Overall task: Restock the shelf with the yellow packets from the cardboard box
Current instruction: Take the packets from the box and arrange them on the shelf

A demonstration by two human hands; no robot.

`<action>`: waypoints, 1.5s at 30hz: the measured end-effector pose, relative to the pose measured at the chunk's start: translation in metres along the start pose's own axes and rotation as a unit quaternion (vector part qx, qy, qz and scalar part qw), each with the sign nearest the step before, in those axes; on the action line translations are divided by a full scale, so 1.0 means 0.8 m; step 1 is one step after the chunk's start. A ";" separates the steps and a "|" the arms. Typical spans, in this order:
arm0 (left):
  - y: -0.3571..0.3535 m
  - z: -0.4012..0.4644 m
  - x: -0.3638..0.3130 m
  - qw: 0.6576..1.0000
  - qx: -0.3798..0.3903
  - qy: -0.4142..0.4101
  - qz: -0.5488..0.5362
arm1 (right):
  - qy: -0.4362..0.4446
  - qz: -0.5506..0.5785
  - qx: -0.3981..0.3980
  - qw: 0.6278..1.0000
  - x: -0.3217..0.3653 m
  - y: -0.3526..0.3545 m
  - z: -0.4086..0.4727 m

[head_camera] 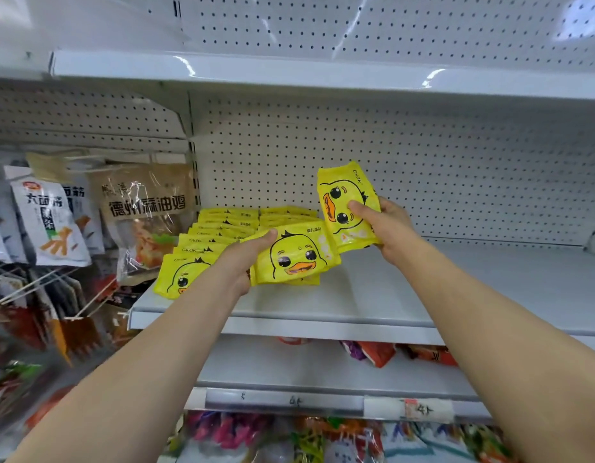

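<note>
Both arms reached forward to a white shelf [423, 295] backed by white pegboard [423, 162]. The right hand [386, 225] held one yellow packet [348, 205] upright above the shelf, turned on its side so the printed duck face lay sideways; its grip was closed around the packet, the thumb pressed across the front and the fingers wrapped behind it. The left hand [242, 259] held a second yellow packet [296, 255] low over the shelf, duck face up and slightly tilted, with the thumb lying along its upper left edge and the rest of the fingers hidden beneath it, so that grip was closed on the packet too. The two held packets sat just beside each other, their near corners almost touching. Behind and to the left of the left hand, rows of stocked yellow packets [216, 235] lay overlapping on the shelf, running from the front edge back toward the pegboard, and the frontmost one rested at the shelf's left front corner, partly covered by the left wrist. To the left of the shelf, hanging snack bags [56, 222] with printed Chinese characters hung from pegs. Below, a lower shelf [289, 369] carried red and orange packages [376, 354], and blurred colourful bags lay along the bottom.
</note>
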State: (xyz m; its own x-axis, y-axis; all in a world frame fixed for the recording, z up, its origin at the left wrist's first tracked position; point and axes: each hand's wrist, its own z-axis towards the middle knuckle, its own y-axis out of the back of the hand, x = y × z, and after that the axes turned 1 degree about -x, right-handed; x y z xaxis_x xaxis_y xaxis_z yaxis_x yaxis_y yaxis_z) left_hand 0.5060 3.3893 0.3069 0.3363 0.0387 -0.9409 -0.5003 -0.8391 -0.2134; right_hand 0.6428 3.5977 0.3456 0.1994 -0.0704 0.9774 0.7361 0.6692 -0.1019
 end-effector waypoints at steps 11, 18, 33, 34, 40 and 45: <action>-0.013 0.026 -0.026 0.974 0.074 0.002 0.213 | 0.004 -0.010 0.037 0.999 0.001 -0.005 0.029; -0.024 0.063 -0.052 0.823 0.098 -0.082 0.554 | 0.010 -0.051 0.078 0.996 -0.003 -0.002 0.036; -0.019 0.130 -0.036 0.691 0.074 -0.157 0.702 | 0.010 -0.243 0.163 0.956 -0.020 0.007 0.056; -0.018 0.131 -0.035 0.691 0.073 -0.167 0.700 | 0.009 -0.246 0.164 0.955 -0.021 0.006 0.058; -0.014 0.132 -0.027 0.704 0.073 -0.218 0.672 | 0.014 -0.245 0.164 0.956 -0.023 -0.001 0.065; -0.011 0.137 -0.020 0.684 0.065 -0.207 0.696 | 0.020 -0.266 0.170 0.949 -0.023 -0.005 0.067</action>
State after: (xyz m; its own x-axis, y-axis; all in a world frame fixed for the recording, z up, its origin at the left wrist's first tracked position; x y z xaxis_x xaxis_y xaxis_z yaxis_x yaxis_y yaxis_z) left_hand 0.4174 3.4558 0.2948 -0.7797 -0.5764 -0.2445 -0.1826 -0.1642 0.9694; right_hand 0.6014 3.6363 0.3382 -0.1135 -0.4886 0.8651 0.4889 0.7305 0.4767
